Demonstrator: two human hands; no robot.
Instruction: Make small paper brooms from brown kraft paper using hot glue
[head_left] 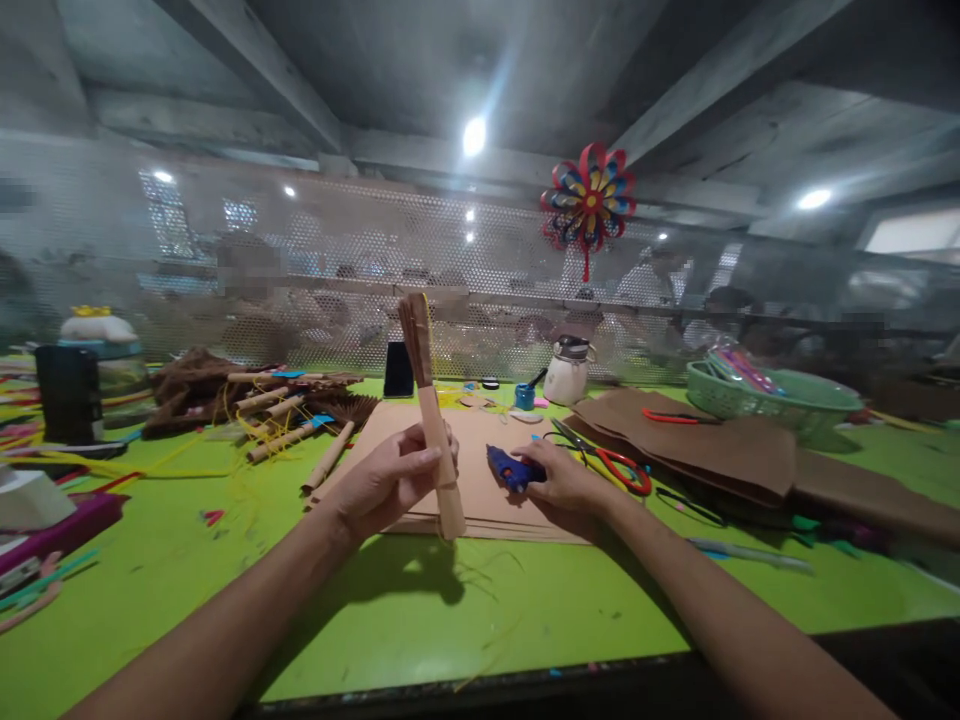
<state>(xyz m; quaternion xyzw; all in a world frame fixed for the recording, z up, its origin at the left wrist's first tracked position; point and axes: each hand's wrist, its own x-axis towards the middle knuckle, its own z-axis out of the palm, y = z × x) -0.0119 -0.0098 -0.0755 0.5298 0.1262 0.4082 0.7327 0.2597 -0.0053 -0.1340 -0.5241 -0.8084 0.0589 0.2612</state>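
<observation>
My left hand [401, 468] is closed around a folded brown paper fan [433, 410], held nearly upright over the table with its pleats pressed together. A strand of yellow thread runs along the fan's upper edge. To the right, my right hand [561, 478] has its fingers wrapped round a small blue glue gun [513, 470], whose nozzle points left and away from me. The glue gun is low over a stack of light brown paper sheets [480, 500]. Part of its handle is hidden by my fingers.
Red-handled scissors [626, 472] lie right of my right hand, near dark brown paper [690, 440] and a green basket [780, 395]. Paper rolls [281, 440] with yellow threads lie left. A white bottle [568, 372], blue jar [524, 397] and phone [398, 370] stand at the back.
</observation>
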